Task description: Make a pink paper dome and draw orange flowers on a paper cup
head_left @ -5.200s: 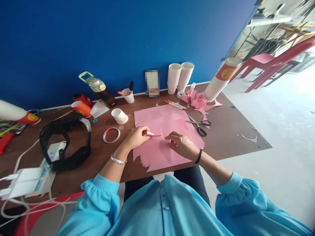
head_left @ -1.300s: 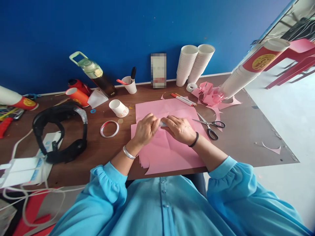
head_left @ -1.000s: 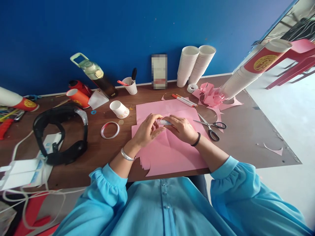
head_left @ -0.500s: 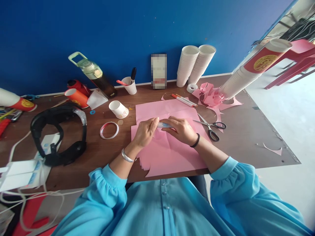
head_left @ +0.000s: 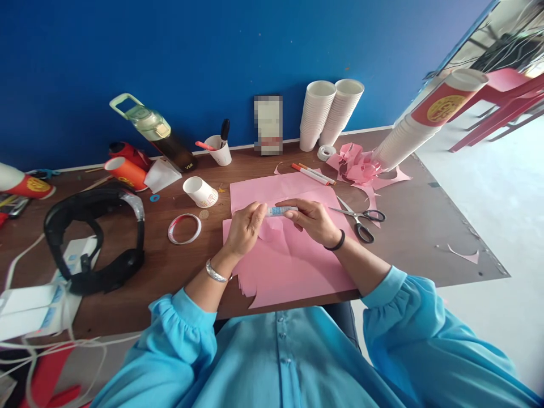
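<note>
A small white tube with a blue label, which looks like a glue stick (head_left: 279,211), is held level between my two hands. My left hand (head_left: 244,229) closes around its left end, thumb on top. At the right end, my right hand (head_left: 314,221) pinches it between thumb and fingers. Beneath them lie stacked sheets of pink paper (head_left: 297,272), creased in the middle. A small pink piece (head_left: 274,229) shows below the tube. Open scissors (head_left: 361,217) with black handles rest right of my right hand.
Markers (head_left: 313,174) lie behind the paper, near a tape roll (head_left: 327,152) and pink scraps (head_left: 357,164). Cup stacks (head_left: 317,116) stand by the wall. To the left are a paper cup (head_left: 199,192), a ring (head_left: 184,229), a bottle (head_left: 170,144) and a black headset strap (head_left: 138,226).
More of the tube's label shows now, as my right hand's fingers have shifted toward its right end. The whole view has moved slightly, so the table things appear a little further left.
</note>
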Motion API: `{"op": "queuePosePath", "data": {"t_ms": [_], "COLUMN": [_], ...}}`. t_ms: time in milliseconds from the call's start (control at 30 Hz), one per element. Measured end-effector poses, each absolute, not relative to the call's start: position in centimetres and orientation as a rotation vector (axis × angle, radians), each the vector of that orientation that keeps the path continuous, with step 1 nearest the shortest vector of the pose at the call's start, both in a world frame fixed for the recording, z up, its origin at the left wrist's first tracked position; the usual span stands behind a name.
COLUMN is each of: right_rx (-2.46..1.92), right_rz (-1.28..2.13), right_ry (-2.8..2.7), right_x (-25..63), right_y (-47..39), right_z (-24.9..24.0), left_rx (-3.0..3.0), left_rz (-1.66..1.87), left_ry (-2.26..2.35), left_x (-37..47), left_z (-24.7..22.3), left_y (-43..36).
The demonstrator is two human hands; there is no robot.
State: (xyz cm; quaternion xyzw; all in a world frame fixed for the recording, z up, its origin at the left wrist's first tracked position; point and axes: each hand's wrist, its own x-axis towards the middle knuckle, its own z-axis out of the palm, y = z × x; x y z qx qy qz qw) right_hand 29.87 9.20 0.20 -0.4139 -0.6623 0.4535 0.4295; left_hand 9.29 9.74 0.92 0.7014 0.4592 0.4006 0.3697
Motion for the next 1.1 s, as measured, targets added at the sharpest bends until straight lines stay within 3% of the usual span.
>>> {"op": "queuePosePath", "data": {"t_ms": [267, 367, 433, 633, 933, 1100], "right_rx": [-0.949, -1.008, -0.979, -0.812, -0.856, -0.829], "right_rz": [0.646, 0.601, 0.719, 1.374, 1.501, 1.741], "right_ry": [-1.802, -1.393, -1.176, -1.050, -1.196, -1.137], "right_x": [30.6, 33.0, 34.2, 31.9, 28.6, 29.0], "right_y": [9.2, 10.1, 10.9, 10.6, 8.9, 9.1], "right_z": [0.7, 1.1, 1.2, 1.1, -0.7, -0.7], "left_rx": [1.343, 1.011, 0.971, 0.898, 1.288, 1.336], "left_rz": [1.046, 1.386, 1.486, 1.053, 1.225, 1.226], "left_ry": [1.202, 1.292, 1.252, 0.843, 1.034, 0.987], "left_x": [8.5, 6.5, 5.9, 8.7, 10.1, 10.0], "left_z": [0.3, 1.0, 1.2, 0.9, 0.5, 1.3], "left_y": [10.9, 12.6, 13.1, 11.0, 9.4, 9.1]}}
